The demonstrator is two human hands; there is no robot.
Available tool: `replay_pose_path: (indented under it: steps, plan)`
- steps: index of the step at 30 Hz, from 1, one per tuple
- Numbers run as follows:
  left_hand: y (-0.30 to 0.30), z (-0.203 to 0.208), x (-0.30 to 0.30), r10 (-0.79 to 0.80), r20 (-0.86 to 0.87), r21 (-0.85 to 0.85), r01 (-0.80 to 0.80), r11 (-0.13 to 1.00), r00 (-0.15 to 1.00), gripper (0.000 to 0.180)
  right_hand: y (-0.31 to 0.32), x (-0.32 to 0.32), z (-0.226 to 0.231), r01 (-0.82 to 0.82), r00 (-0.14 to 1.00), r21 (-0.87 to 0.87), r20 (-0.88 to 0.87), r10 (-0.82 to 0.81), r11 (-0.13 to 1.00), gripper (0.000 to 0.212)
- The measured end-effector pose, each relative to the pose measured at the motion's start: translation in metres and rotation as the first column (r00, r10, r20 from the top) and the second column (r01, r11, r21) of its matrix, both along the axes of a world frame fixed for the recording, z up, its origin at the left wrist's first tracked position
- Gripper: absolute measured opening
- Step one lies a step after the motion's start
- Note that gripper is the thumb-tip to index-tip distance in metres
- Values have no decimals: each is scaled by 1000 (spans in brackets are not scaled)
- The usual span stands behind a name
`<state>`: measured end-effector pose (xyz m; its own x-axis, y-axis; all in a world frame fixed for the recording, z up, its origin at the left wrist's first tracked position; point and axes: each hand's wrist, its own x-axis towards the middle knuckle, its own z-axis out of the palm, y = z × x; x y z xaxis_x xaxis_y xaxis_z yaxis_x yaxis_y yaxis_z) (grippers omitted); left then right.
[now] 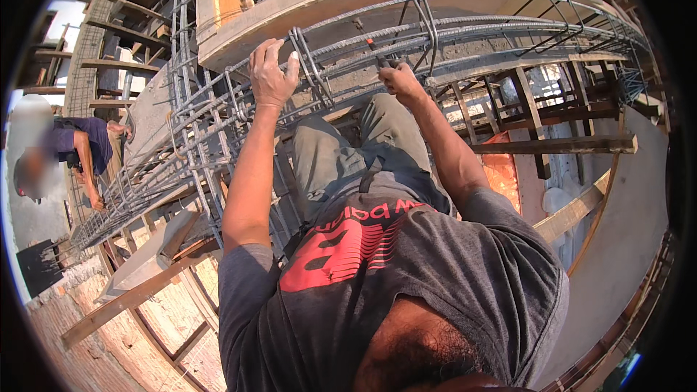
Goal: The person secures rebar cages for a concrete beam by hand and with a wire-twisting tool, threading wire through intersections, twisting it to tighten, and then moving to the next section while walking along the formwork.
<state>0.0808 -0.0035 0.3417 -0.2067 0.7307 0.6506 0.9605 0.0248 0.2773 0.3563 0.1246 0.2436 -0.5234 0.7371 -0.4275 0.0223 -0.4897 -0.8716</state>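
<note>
A long cage of ribbed steel bars (479, 27) runs across in front of me, beside a wooden formwork board (312, 6). My left hand (272, 76) is raised at the cage, thumb and fingers apart, with nothing seen in it. Just right of it, several bent stirrups (311, 65) stand bunched around the bars. My right hand (401, 81) is closed around a dark hand tool (382, 60) with an orange-red part, which points up and left over the bars; its exact kind cannot be made out. Another stirrup bundle (428, 33) stands beside that hand.
At left, a co-worker (83, 145) bends over another rebar cage (138, 196). Crossing bars (196, 116) meet my cage on the left. Timber props (534, 112) and a projecting beam (559, 145) stand at right, above a drop. Lower left is a brick wall (94, 319).
</note>
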Motion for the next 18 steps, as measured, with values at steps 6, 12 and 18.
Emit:
replay_pose_path:
  steps: [6,12,18]
  plan:
    - [-6,-5,4,31,28,-12,-31,999,999,37,95,131,15,464,872,-71,-138,-470,883,12]
    - [6,-4,2,76,50,64,-80,995,996,32,118,137,31,374,921,75,91,-379,925,21]
    - [-6,8,-1,-112,-65,-259,92,962,992,76,-95,79,40,-99,995,-72,21,101,992,22]
